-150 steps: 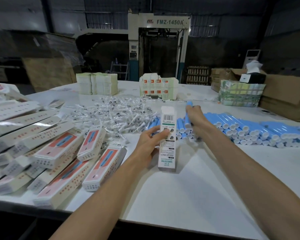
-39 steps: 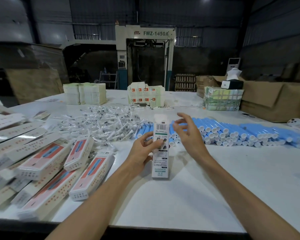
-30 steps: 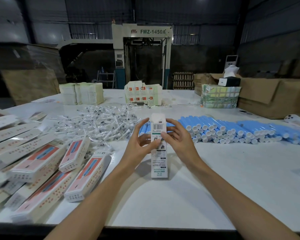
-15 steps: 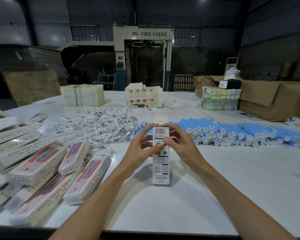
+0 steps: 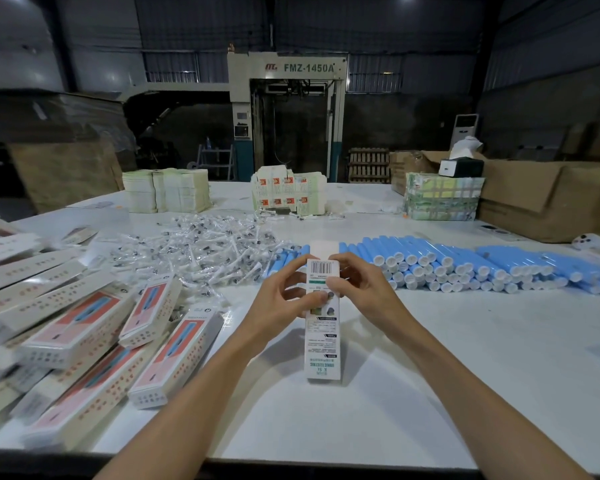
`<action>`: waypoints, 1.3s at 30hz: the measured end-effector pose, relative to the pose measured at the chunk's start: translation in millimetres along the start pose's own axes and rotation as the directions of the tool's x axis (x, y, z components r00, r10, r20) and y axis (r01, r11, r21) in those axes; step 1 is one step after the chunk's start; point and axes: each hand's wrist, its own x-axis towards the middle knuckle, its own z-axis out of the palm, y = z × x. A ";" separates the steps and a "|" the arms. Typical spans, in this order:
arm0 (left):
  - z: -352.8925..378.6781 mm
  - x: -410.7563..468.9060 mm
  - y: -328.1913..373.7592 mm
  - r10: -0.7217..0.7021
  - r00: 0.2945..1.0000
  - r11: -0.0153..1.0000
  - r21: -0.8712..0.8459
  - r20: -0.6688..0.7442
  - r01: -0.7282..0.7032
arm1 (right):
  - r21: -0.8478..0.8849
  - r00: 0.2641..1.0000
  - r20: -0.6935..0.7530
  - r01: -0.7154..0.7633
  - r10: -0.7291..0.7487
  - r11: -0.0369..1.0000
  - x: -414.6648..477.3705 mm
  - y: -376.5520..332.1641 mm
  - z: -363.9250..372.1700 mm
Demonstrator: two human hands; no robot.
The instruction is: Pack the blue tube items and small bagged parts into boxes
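The box (image 5: 323, 327) stands on end on the tabletop (image 5: 447, 382), blue tubes (image 5: 465, 265) just behind it, left hand (image 5: 279, 306) and right hand (image 5: 366, 292) with fingers pinching its top, so best brace the base and fold the raised flap (image 5: 323, 249) squarely in.

Blue tubes (image 5: 465, 263) (white caps), white box (image 5: 323, 337) with black barcode, green print.

Fingers (image 5: 332, 281) hide some print on the box (image 5: 322, 344).
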 end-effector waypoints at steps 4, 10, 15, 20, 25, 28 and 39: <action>1.0 -0.2 -0.1 -0.012 1.000 1.000 -0.009 0.013 0.012 | 0.108 0.996 -0.085 0.015 -0.005 0.994 -0.8 -4.9 -5.9; 4.6 -0.9 -1.1 -0.017 0.994 1.000 -0.016 0.108 0.019 | 0.133 0.983 -0.166 -0.058 0.080 0.989 5.3 1.2 -11.5; 6.1 -1.3 -1.1 -0.023 0.996 0.999 -0.030 0.081 0.026 | 0.050 0.988 -0.150 0.027 -0.019 0.998 7.7 -5.4 -12.7; 6.4 -0.6 -1.6 0.005 0.999 1.000 -0.018 0.045 -0.004 | -0.004 0.997 -0.054 0.052 -0.052 0.999 4.9 -9.6 -16.0; 6.3 0.5 -3.0 0.016 0.998 1.000 0.001 0.053 -0.016 | 0.136 0.995 -0.089 -0.030 0.042 0.990 4.5 -13.7 -11.3; 7.3 0.9 -4.5 0.007 0.998 1.000 0.004 0.062 -0.007 | 0.182 0.988 -0.124 -0.072 0.096 0.981 7.5 -11.5 -7.6; 6.8 -0.9 -3.7 0.002 0.997 1.000 0.017 0.075 -0.003 | 0.281 0.973 -0.137 -0.143 0.187 0.949 7.7 -13.4 -11.6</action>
